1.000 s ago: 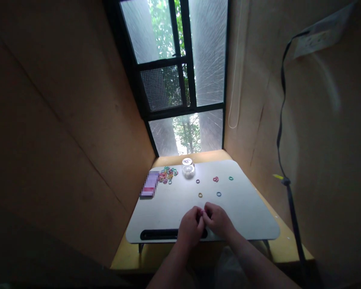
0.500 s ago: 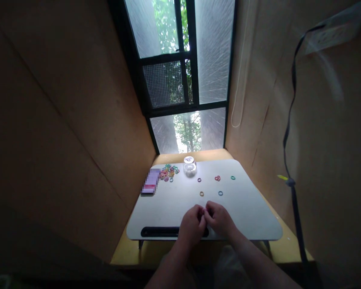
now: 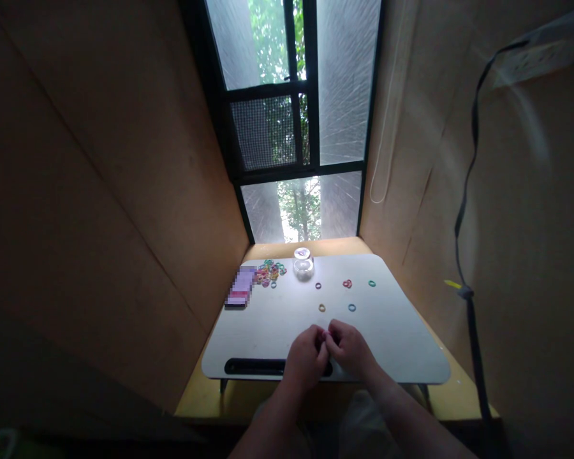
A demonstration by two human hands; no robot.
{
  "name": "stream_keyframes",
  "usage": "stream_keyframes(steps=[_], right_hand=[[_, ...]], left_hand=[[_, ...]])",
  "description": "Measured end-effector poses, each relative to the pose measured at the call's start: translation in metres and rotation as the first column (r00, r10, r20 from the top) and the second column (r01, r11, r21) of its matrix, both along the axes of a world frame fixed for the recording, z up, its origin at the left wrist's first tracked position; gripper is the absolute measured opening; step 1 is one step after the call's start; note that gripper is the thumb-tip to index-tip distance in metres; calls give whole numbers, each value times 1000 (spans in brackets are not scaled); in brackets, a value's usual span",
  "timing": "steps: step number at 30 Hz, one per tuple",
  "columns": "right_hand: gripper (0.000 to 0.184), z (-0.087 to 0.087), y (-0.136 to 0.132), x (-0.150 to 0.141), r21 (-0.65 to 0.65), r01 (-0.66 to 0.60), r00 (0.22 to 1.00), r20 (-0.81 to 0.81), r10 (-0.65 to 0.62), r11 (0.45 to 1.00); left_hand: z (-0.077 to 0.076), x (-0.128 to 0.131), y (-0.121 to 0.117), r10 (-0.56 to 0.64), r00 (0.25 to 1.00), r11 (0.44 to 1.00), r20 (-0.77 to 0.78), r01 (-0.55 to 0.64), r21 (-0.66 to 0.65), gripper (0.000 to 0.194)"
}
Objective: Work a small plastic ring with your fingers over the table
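Observation:
My left hand (image 3: 307,357) and my right hand (image 3: 349,347) meet over the near part of the white lap table (image 3: 249,331). Both are closed, fingertips pinched together on a small pink hair tie (image 3: 324,335), mostly hidden by the fingers. Beyond them lie a yellow hair tie (image 3: 322,308) and a blue hair tie (image 3: 352,307). Farther back are a dark purple one (image 3: 318,286), a small red cluster (image 3: 347,284) and a green hair tie (image 3: 372,284). A pile of mixed-colour hair ties (image 3: 270,273) sits at the back left.
A clear jar (image 3: 303,268) stands at the table's back. A phone (image 3: 242,287) lies by the left edge. The black slot (image 3: 253,366) runs along the front edge, partly behind my left hand. Wooden walls flank both sides; a dark cord (image 3: 467,191) hangs at right.
The view has shifted very slightly. My hands stay together in the same place, and the hair ties on the table have not moved.

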State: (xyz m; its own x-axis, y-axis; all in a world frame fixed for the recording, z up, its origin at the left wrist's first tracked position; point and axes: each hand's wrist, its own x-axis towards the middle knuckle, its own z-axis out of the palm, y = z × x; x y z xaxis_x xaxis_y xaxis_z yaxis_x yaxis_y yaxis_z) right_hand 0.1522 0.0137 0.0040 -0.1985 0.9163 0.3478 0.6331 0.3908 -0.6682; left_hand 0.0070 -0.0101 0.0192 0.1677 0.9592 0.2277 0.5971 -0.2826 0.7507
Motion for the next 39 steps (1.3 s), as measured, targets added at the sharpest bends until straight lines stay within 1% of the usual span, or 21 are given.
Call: stream_keyframes(steps=[20, 25, 32, 39], right_hand=[[19, 2, -1, 2, -12, -1, 1000, -13, 1, 1000], [18, 3, 0, 2, -17, -7, 1000, -19, 7, 1000], [17, 6, 3, 2, -32, -6, 999, -48, 5, 999], [19, 3, 7, 2, -58, -13, 999, -38, 11, 998]], left_hand=[[2, 2, -1, 10, 1000, 1000, -18, -10, 2, 11], [2, 2, 1, 2, 1000, 1000, -26, -2, -13, 15], [3, 2, 4, 3, 1000, 1000, -21, -3, -26, 14], [0, 0, 8, -11, 1000, 999, 0, 11, -43, 13]])
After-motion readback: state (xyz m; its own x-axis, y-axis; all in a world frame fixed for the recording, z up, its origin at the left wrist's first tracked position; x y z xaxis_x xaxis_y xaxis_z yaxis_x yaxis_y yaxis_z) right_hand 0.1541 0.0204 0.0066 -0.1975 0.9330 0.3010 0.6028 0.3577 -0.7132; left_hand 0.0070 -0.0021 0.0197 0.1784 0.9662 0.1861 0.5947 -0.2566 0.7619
